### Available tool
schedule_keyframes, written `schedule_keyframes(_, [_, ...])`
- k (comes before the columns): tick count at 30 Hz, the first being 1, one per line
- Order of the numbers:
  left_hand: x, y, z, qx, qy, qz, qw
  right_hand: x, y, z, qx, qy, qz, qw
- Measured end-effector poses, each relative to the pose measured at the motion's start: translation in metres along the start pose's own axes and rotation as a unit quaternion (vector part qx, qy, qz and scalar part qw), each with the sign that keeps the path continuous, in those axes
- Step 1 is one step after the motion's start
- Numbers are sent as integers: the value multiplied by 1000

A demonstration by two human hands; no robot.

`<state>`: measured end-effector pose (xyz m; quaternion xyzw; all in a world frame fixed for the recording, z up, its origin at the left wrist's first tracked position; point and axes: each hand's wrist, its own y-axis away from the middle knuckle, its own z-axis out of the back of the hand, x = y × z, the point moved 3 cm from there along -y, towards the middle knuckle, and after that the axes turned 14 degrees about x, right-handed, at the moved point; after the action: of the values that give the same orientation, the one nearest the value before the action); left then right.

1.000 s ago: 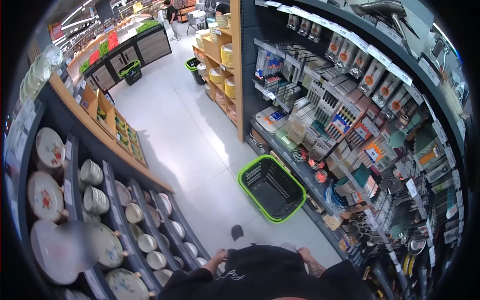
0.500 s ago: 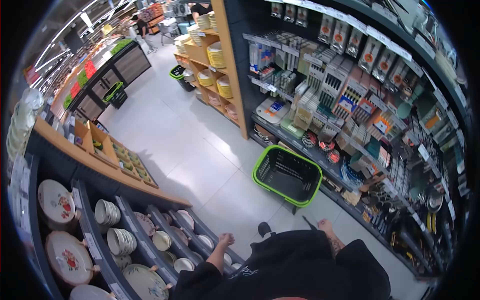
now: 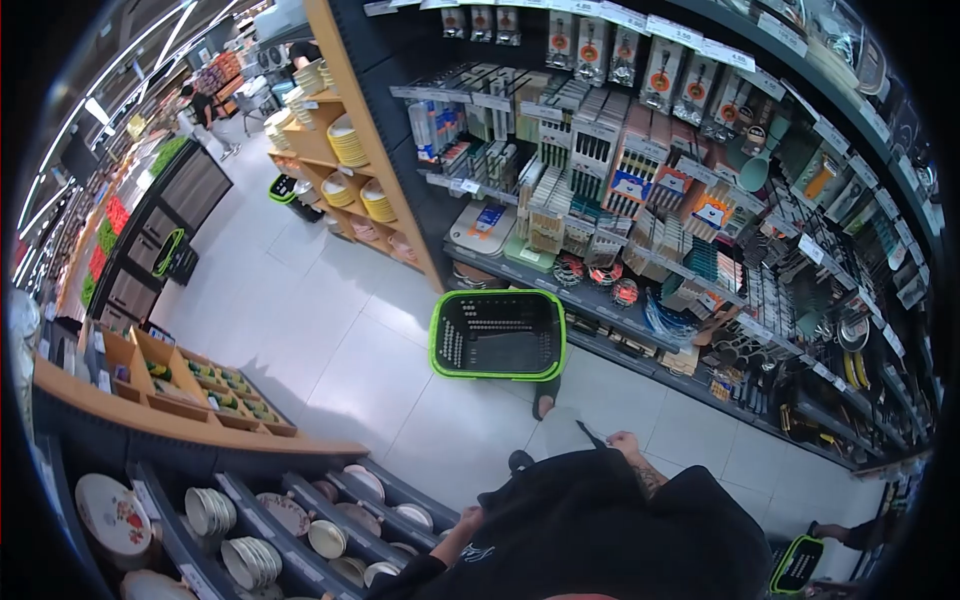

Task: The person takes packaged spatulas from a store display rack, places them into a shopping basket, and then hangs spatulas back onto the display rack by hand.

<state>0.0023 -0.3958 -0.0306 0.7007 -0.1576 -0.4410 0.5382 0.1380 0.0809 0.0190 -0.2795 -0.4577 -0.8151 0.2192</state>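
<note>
My right hand (image 3: 625,443), in front of the dark top, is closed around one end of a slim black object (image 3: 590,433). Its other end points up and left toward the basket; what kind of thing it is I cannot tell. My left hand (image 3: 471,519) hangs low beside the dishware shelf, fingers loosely curled, with nothing visible in it. Ahead on the floor, a black shopping basket (image 3: 500,335) with a bright green rim shows no goods inside. A dark shoe (image 3: 519,460) pokes out past the top's hem.
Kitchen utensils in packs (image 3: 630,180) fill the shelving on the right. Stacked bowls (image 3: 250,562) and plates (image 3: 113,512) line the lower left. Yellow dishes (image 3: 348,142) stand on a wooden shelf end. Another green-rimmed basket (image 3: 797,563) appears lower right; a person (image 3: 201,115) is far off.
The view has swung to the right, so shelves and basket sit further left. A second basket has come into view at the lower right. My right hand still holds the slim black object.
</note>
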Motion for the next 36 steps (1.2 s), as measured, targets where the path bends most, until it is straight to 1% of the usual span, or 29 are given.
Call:
schedule_keyframes(2, [-11,9,12,-18,42,5,999,-11,-15,-7,-3,-8,3,1000])
schedule_keyframes(4, [-41,12,24,-21,61,4,998,-9,-17,-15,16,45,-51,998])
schedule_keyframes(5, [-61,9,31,-19,63,3,998,-9,-19,-15,-8,26,-62,998])
schedule_keyframes(6, [-81,6,37,-18,65,4,998,-13,-28,-22,22,46,-52,997])
schedule_keyframes(7, [-93,1,44,-5,39,3,999,-17,-34,-29,56,66,-42,995])
schedule_keyframes(9, [-106,-3,63,-33,73,14,997,-25,-46,-38,46,55,-74,995])
schedule_keyframes(10, [-112,-12,73,-31,61,12,998,-22,-53,-42,53,61,-95,992])
schedule_keyframes(11, [-118,-22,79,-27,41,10,999,-19,-57,-44,49,52,-95,993])
schedule_keyframes(12, [-117,-35,91,-25,23,8,999,-13,-57,-46,78,31,-100,991])
schedule_keyframes(13, [-107,-44,103,68,-79,-250,963,-8,-60,-50,109,10,-103,989])
schedule_keyframes(14, [-132,-47,104,65,-86,-251,962,-8,-72,-56,108,4,-98,989])
schedule_keyframes(15, [-153,-44,100,-1,-64,-128,990,-17,-83,-67,84,18,-130,988])
schedule_keyframes(16, [-152,-44,104,-69,-36,2,997,-11,-85,-73,65,35,-164,984])
schedule_keyframes(17, [-169,-47,108,-79,-189,-73,976,-6,-89,-76,96,8,-179,979])
schedule_keyframes(18, [-183,-44,110,-98,-154,-23,983,5,-93,-79,106,16,-173,979])
schedule_keyframes(20, [-201,-63,120,-62,-149,-46,986,25,-111,-79,119,81,-176,974])
schedule_keyframes(22, [-228,-70,127,-81,-182,-47,979,36,-133,-80,131,52,-163,977])
schedule_keyframes(23, [-235,-79,136,-115,-201,-62,971,47,-138,-76,140,10,-82,987])
schedule_keyframes(24, [-252,-79,140,-148,-223,-77,961,79,-128,-61,152,-71,-124,978])
schedule_keyframes(26, [-285,-72,148,-115,-171,11,978,113,-132,-53,130,-249,-149,948])
schedule_keyframes(27, [-287,-82,156,-92,-135,-7,986,119,-137,-48,139,-236,-147,951])
schedule_keyframes(28, [-285,-97,164,-68,-100,-25,992,121,-143,-44,133,-263,-141,945])
schedule_keyframes(29, [-290,-103,164,-67,-108,-24,992,122,-150,-40,128,-289,-135,939])
schedule_keyframes(30, [-301,-106,167,-66,-116,-23,991,123,-155,-36,139,-275,-134,942])
schedule_keyframes(32, [-322,-102,164,-72,-152,-34,985,118,-161,-27,129,-300,-147,934])
schedule_keyframes(33, [-323,-107,166,-75,-186,-49,978,115,-162,-23,134,-293,-152,934])
schedule_keyframes(35, [-334,-107,164,-81,-244,-66,964,104,-159,-18,110,-319,-175,925])
schedule_keyframes(36, [-334,-107,166,-95,-267,-100,954,101,-154,-19,104,-320,-184,923])
